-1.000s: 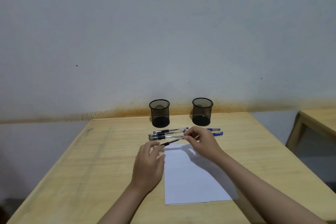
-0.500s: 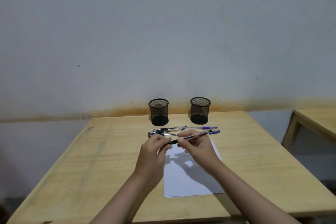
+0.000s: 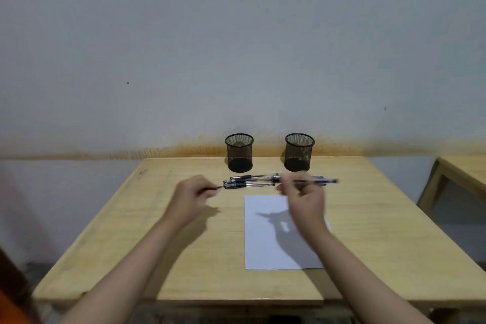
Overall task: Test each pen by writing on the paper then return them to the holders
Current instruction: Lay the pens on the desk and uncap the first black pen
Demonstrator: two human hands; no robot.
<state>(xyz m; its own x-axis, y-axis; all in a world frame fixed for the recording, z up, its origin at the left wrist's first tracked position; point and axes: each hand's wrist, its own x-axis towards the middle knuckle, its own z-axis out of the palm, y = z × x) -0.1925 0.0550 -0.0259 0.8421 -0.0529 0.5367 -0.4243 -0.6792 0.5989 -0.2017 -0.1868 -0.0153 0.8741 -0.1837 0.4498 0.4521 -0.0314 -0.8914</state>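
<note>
Pulled apart now: right hand (image 3: 302,200) pinching uncapped clear pen with dark grip (image 3: 310,180) above white paper sheet (image 3: 265,244), left hand (image 3: 189,200) pinching small black cap (image 3: 214,188). Still lying unmarked, paper; waiting empty, two black mesh holders (image 3: 239,151); remaining untested, pens beside them (image 3: 249,181).

pen (image 3: 313,180) being held level above bench, uncapped | cap (image 3: 214,188) being pinched, left | spare pens (image 3: 249,181) lying bunched before two upright mesh holders (image 3: 239,152) | paper (image 3: 273,234) lying flat
</note>
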